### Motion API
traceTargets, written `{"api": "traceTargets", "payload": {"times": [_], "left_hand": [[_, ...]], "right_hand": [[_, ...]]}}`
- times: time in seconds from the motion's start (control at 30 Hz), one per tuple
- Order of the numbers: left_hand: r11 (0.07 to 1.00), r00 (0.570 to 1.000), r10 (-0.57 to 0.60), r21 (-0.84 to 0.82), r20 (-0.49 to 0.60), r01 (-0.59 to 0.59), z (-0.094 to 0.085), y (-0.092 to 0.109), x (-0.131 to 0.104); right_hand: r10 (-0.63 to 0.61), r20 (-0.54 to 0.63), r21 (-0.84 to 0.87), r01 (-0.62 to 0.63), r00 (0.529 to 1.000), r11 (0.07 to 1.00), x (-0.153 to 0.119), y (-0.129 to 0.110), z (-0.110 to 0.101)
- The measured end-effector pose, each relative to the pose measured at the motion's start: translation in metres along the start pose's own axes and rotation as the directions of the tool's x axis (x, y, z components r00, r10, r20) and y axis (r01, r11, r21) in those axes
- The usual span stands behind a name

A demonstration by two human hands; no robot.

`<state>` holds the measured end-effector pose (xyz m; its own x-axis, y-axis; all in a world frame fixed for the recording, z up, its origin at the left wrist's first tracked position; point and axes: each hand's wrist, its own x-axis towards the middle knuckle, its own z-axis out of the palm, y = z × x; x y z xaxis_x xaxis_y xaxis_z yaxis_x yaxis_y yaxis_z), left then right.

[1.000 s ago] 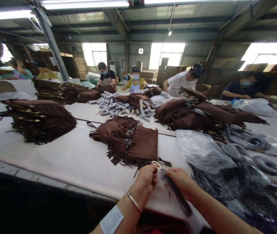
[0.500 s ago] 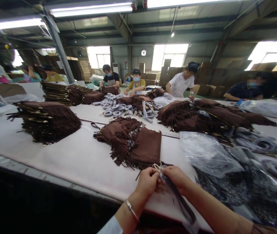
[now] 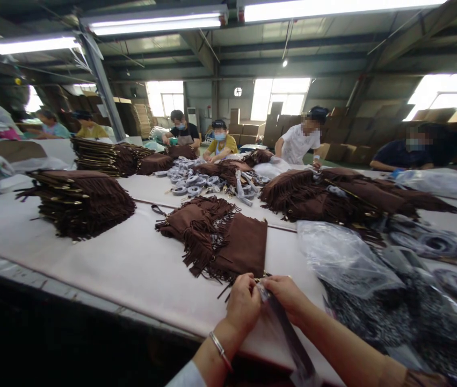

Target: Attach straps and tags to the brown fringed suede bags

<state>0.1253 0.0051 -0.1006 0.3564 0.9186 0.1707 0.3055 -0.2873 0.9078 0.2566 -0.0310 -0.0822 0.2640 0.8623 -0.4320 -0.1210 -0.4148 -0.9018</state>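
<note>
A brown fringed bag (image 3: 248, 242) lies flat on the table, its near corner at my fingertips. My right hand (image 3: 288, 296) is closed in a pinch on the end of a dark strap (image 3: 287, 328) in clear plastic wrap, which hangs down toward the table's near edge. My left hand (image 3: 245, 302) is closed beside it at the bag's corner; its fingers hide what they grip. A bit of metal fitting shows between the two hands. Another fringed bag (image 3: 190, 223) with a wrist loop lies against the first one's left side.
Stacked fringed bags (image 3: 83, 201) stand at left, with more bags (image 3: 325, 193) piled at right. Wrapped coiled straps (image 3: 194, 180) lie mid-table. Clear plastic bags (image 3: 345, 258) lie right of my arm. Several co-workers (image 3: 220, 142) work across the table (image 3: 164, 306).
My hands have closed in on the bag's corner, and the metal clasp that showed between my fingertips is now mostly covered. The strap still hangs from my right hand.
</note>
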Motion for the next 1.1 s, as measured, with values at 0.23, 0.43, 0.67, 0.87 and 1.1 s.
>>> {"api": "traceTargets", "payload": {"times": [0.23, 0.43, 0.67, 0.87, 1.1], "left_hand": [[0.991, 0.994, -0.110, -0.079, -0.005, 0.110, -0.001, -0.001, 0.005], [0.979, 0.997, -0.078, 0.187, 0.000, 0.077, 0.000, 0.001, 0.007], [0.919, 0.999, -0.017, 0.394, 0.049, -0.004, -0.001, 0.004, 0.007], [0.903, 1.000, -0.006, 0.430, 0.028, -0.007, 0.004, 0.004, 0.016], [0.972, 0.992, -0.047, 0.224, -0.118, 0.073, 0.000, 0.010, 0.011]], "right_hand": [[-0.070, -0.135, -0.199, 0.042, 0.988, 0.979, 0.008, 0.002, 0.004], [-0.272, -0.201, -0.520, 0.133, 0.941, 0.844, 0.014, -0.007, -0.003], [-0.311, -0.153, -0.610, 0.158, 0.938, 0.776, 0.003, 0.000, -0.013], [-0.226, -0.078, -0.534, 0.151, 0.971, 0.832, 0.001, 0.012, -0.011], [-0.153, -0.088, -0.321, 0.117, 0.984, 0.940, 0.004, 0.012, -0.004]]}}
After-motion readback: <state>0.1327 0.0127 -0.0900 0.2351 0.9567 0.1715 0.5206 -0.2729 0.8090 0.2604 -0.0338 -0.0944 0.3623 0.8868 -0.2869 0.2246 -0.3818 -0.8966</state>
